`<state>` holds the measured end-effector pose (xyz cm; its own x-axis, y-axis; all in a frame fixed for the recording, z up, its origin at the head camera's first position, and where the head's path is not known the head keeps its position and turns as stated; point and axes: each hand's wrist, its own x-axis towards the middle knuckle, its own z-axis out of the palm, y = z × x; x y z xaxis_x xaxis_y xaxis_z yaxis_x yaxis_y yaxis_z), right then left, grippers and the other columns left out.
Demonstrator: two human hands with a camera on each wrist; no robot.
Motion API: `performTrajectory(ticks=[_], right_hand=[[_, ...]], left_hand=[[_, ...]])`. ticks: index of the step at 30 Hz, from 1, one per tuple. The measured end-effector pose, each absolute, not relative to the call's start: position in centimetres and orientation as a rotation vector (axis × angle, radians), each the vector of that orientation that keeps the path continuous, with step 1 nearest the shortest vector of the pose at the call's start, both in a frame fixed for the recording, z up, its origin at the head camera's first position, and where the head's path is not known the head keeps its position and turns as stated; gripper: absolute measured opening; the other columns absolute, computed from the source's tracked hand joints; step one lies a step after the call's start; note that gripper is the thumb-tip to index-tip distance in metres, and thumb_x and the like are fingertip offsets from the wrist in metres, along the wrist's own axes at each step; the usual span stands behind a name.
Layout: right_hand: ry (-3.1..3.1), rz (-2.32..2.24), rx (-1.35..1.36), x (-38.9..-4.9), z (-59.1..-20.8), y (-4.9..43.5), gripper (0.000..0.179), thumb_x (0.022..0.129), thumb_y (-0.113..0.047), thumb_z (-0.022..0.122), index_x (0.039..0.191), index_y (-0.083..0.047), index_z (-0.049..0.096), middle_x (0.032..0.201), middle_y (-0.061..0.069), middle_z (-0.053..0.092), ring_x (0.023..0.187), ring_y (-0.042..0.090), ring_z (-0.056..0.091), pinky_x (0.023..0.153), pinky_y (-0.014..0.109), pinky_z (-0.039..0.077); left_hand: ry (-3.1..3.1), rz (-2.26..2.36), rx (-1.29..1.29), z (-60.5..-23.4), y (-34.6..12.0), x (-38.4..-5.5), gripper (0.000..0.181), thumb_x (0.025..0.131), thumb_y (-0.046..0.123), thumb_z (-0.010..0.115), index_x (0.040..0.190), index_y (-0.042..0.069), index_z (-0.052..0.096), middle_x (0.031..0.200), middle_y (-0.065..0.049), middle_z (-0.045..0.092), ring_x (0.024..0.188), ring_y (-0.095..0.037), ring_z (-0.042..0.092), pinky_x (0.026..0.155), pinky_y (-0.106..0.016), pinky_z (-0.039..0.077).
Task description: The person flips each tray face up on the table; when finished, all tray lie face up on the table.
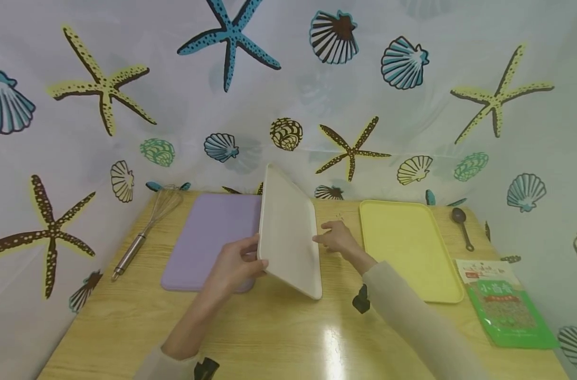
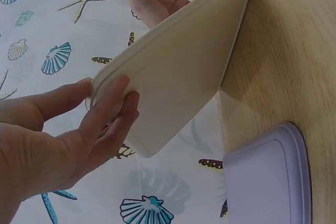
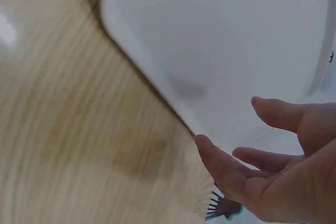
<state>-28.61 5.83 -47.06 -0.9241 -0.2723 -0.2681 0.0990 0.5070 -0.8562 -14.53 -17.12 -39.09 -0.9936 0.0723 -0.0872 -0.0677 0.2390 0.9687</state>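
Observation:
A white tray (image 1: pixel 288 232) is tipped up on its side over the middle of the wooden table, its long lower edge down by the tabletop. My left hand (image 1: pixel 238 261) grips the raised left edge; in the left wrist view the thumb is on one face and the fingers (image 2: pixel 113 108) on the other. Just beyond the tray's lower right edge is my right hand (image 1: pixel 338 237), holding nothing. The right wrist view has its fingers apart, with one fingertip (image 3: pixel 203 141) right at the tray's rim.
Left of the tray lie a purple tray (image 1: pixel 207 232), apparently face down, and a metal whisk (image 1: pixel 148 229). To the right are a yellow tray (image 1: pixel 407 248), a dark spoon (image 1: pixel 461 224) and a green food packet (image 1: pixel 507 306). A shell-patterned cloth (image 1: pixel 269 105) hangs behind the table (image 1: pixel 278 338).

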Motion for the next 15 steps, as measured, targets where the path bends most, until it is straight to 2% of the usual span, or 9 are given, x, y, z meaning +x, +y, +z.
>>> performTrajectory(ticks=[4, 10, 12, 14, 15], right_hand=[[2.515, -1.264, -0.161, -27.5, -48.7, 6.6, 0.06, 0.089, -0.015, 0.066, 0.137, 0.013, 0.042, 0.124, 0.028, 0.058, 0.107, 0.037, 0.06, 0.09, 0.047, 0.053], [2.578, -1.233, -0.081, -27.0, -49.5, 6.7, 0.065, 0.082, -0.009, 0.064, 0.137, 0.016, 0.039, 0.137, 0.031, 0.046, 0.114, 0.038, 0.053, 0.101, 0.052, 0.044], [2.611, -1.23, -0.059, -27.1, -49.9, 6.6, 0.065, 0.08, -0.006, 0.064, 0.137, 0.016, 0.039, 0.139, 0.032, 0.044, 0.109, 0.035, 0.053, 0.103, 0.052, 0.043], [2.641, -1.208, -0.054, -27.2, -50.3, 6.5, 0.06, 0.08, -0.002, 0.062, 0.134, 0.016, 0.042, 0.127, 0.031, 0.053, 0.092, 0.03, 0.055, 0.092, 0.044, 0.051], [2.666, -1.183, -0.061, -27.2, -50.5, 6.4, 0.058, 0.08, 0.0, 0.061, 0.132, 0.017, 0.043, 0.116, 0.029, 0.058, 0.083, 0.026, 0.055, 0.082, 0.039, 0.055]], left_hand=[[2.424, 1.819, 0.01, -39.7, -17.6, -14.8, 0.062, 0.086, -0.007, 0.063, 0.141, -0.011, 0.036, 0.129, -0.03, 0.053, 0.104, -0.036, 0.064, 0.076, -0.032, 0.059], [2.447, 1.778, -0.024, -40.3, -18.0, -15.0, 0.061, 0.085, -0.006, 0.064, 0.14, -0.011, 0.039, 0.129, -0.03, 0.054, 0.094, -0.03, 0.068, 0.073, -0.03, 0.059], [2.45, 1.764, -0.046, -40.5, -18.1, -15.1, 0.062, 0.085, -0.005, 0.064, 0.141, -0.011, 0.039, 0.129, -0.029, 0.054, 0.09, -0.027, 0.069, 0.073, -0.029, 0.058], [2.449, 1.757, -0.061, -40.7, -18.2, -15.1, 0.062, 0.085, -0.005, 0.065, 0.141, -0.011, 0.038, 0.128, -0.03, 0.054, 0.089, -0.027, 0.069, 0.074, -0.028, 0.058], [2.448, 1.756, -0.067, -40.8, -18.3, -15.1, 0.062, 0.085, -0.005, 0.065, 0.141, -0.011, 0.038, 0.128, -0.03, 0.054, 0.091, -0.028, 0.069, 0.074, -0.029, 0.058]])
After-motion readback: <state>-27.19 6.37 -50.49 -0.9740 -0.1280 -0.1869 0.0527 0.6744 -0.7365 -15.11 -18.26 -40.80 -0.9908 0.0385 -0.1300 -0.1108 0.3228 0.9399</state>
